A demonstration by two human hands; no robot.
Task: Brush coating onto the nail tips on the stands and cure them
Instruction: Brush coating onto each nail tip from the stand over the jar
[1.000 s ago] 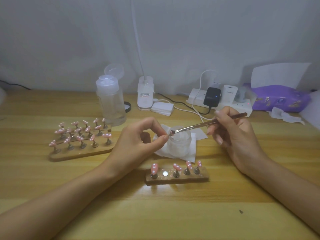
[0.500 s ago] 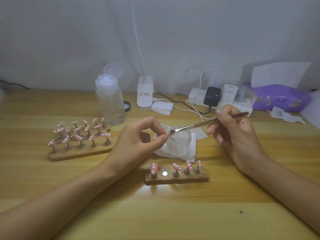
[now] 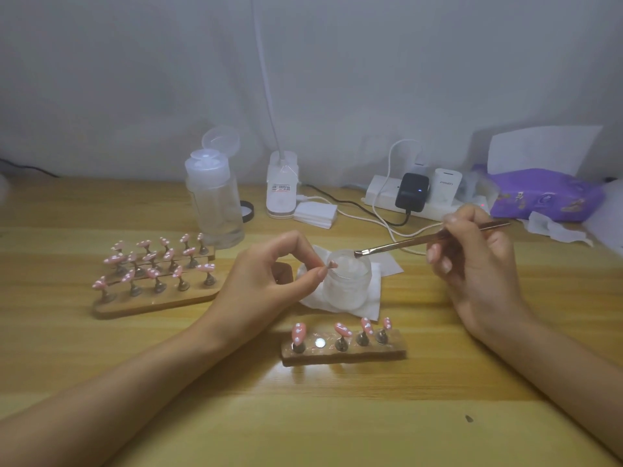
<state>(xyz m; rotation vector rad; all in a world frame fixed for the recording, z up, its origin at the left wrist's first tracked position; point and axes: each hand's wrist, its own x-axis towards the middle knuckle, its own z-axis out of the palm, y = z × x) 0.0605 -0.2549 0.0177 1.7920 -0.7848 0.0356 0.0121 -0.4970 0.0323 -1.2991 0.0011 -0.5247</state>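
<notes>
Left hand (image 3: 269, 274): thumb and forefinger pinch a pink nail tip (image 3: 332, 264) beside the jar (image 3: 347, 281).
Right hand (image 3: 472, 264): fingers curled round a brush (image 3: 421, 241), bristles above the jar.

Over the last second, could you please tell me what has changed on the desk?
The right hand drew the brush rightward, off the nail tip; its bristles now hover over the jar. The left hand keeps its grip on that nail tip, and the small stand and large stand stayed put.
</notes>
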